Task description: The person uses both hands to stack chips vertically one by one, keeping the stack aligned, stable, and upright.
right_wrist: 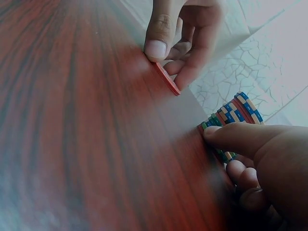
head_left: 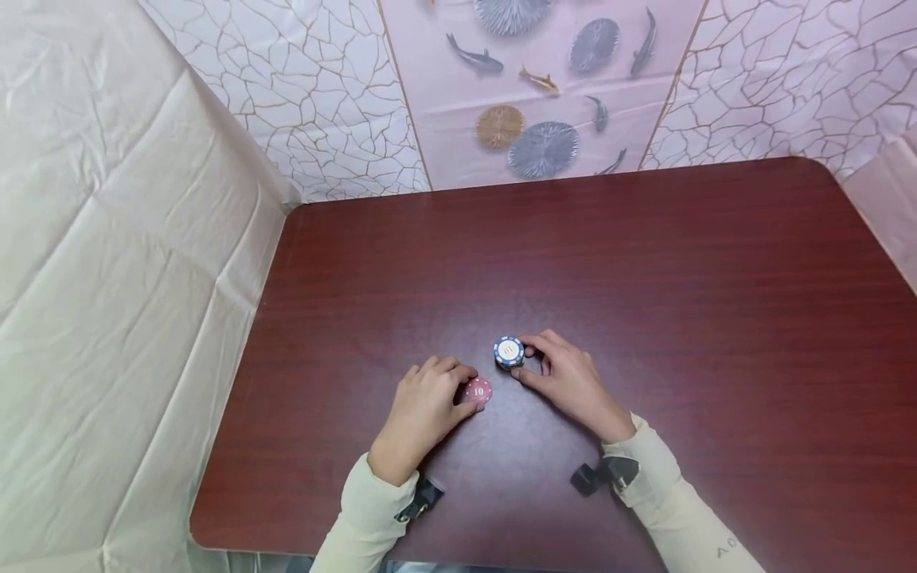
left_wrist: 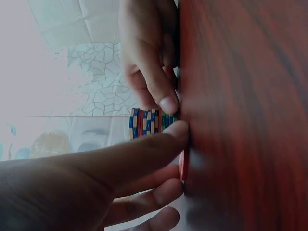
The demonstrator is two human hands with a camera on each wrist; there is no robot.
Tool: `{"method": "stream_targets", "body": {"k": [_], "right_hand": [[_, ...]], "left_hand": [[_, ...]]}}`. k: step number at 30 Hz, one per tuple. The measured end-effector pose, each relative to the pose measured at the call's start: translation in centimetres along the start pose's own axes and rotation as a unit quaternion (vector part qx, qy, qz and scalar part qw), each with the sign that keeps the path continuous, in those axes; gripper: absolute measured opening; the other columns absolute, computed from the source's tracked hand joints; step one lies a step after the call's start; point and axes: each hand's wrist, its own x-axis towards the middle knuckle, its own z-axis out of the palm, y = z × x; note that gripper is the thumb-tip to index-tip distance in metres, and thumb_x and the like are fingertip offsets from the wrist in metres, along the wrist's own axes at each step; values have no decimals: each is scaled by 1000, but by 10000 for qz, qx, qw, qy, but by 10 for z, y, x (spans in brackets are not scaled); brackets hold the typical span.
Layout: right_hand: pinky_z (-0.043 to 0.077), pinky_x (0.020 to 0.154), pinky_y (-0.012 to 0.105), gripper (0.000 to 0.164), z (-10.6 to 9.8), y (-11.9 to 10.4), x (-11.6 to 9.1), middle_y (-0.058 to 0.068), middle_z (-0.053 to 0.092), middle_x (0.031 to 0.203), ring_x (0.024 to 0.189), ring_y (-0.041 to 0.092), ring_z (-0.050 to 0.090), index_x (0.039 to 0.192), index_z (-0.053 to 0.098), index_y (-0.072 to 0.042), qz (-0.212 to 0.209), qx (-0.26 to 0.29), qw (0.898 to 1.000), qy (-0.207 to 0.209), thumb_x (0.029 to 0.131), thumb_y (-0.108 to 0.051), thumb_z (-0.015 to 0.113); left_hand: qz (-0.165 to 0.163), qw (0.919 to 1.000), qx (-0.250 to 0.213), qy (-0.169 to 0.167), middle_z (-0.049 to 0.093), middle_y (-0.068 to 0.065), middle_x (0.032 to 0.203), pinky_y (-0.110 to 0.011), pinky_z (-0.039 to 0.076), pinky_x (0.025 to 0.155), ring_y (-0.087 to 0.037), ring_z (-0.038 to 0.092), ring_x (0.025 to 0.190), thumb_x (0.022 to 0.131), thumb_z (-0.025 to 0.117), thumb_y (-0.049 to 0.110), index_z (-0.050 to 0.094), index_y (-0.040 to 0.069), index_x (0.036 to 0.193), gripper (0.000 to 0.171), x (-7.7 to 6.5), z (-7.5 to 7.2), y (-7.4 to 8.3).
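A red poker chip (head_left: 478, 391) marked 10 lies level at the table surface, its edge showing in the left wrist view. My left hand (head_left: 424, 407) pinches this chip between thumb and fingers. Just right of it and a little farther back stands a stack of poker chips (head_left: 509, 351), topped by a blue-and-white one. In the right wrist view the stack (right_wrist: 236, 109) shows blue, red and green layers and is slightly uneven. The thumb and fingers of my right hand (head_left: 569, 383) grip it low down, near the table, from the right side.
The dark red wooden table (head_left: 645, 263) has rounded corners and extends well beyond both hands. A pale cloth (head_left: 122, 278) hangs along the left side. Behind the far edge is a patterned backdrop (head_left: 344, 95). Black wrist cameras sit on both cuffs.
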Motion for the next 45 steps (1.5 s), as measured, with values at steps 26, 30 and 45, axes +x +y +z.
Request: {"method": "stream_targets", "body": {"k": [26,30,45], "right_hand": [[42,65,31,45,0,3,-1,-2,68,100,69,4,52,126,74,-7,63,-21,10000,10,86,-20,87],[42,64,31,45,0,3,0,-2,68,100,68,4,52,126,74,-8,49,-23,10000,38,85,-21,88],[43,60,28,45,0,0,0,0,66,98,68,4,52,126,73,-6,-42,-28,10000,28,85,-21,88]], "left_hand": [[261,9979,591,-47,70,1,108,-44,54,86,-21,67,102,91,83,40,73,19,125,42,-4,2,11],[361,9966,735,-9,69,1,106,-43,54,86,-21,66,100,92,81,41,75,18,123,39,-6,2,11],[1031,9912,304,770,62,-2,107,-38,53,76,-20,58,93,88,83,23,75,18,123,36,6,-5,8]]}}
